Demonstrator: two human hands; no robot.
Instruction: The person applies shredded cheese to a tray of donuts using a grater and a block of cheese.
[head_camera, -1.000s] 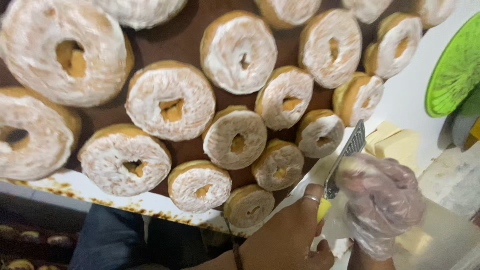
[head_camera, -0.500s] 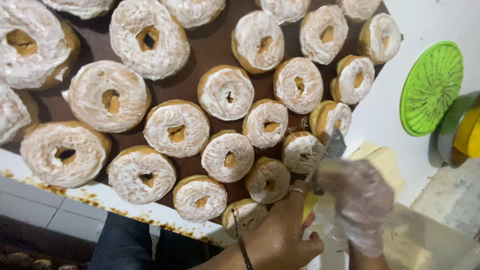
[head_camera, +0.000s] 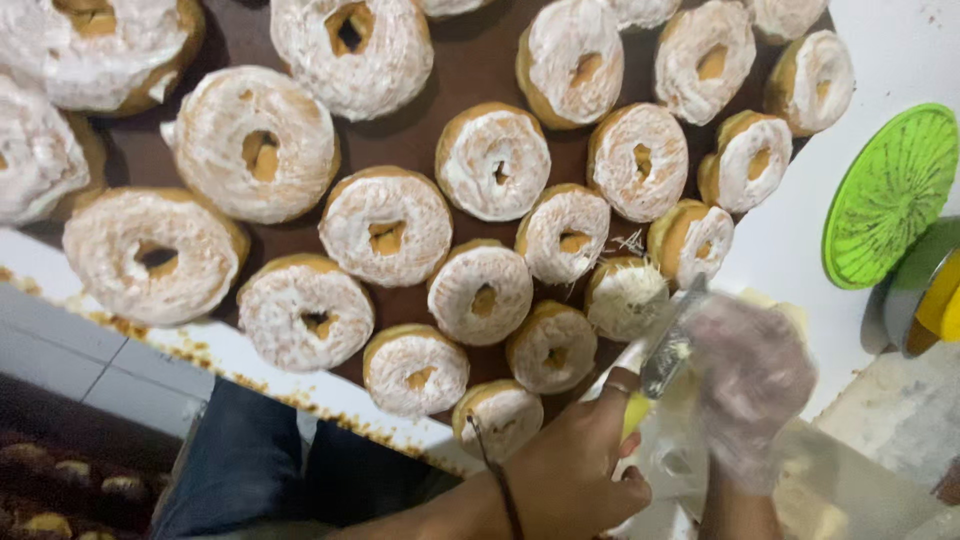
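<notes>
Grater (head_camera: 668, 352) now lower over shred-topped, white-iced doughnut (head_camera: 625, 296), blurred.

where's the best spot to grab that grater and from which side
Probably by its yellow handle, coming from below near the tray's front edge. The left hand already wraps it there, and the metal blade slants up toward the gloved right hand and a shred-topped donut.

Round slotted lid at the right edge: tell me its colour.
Bright green; the round slotted lid shows in the head view, the only one.
</notes>
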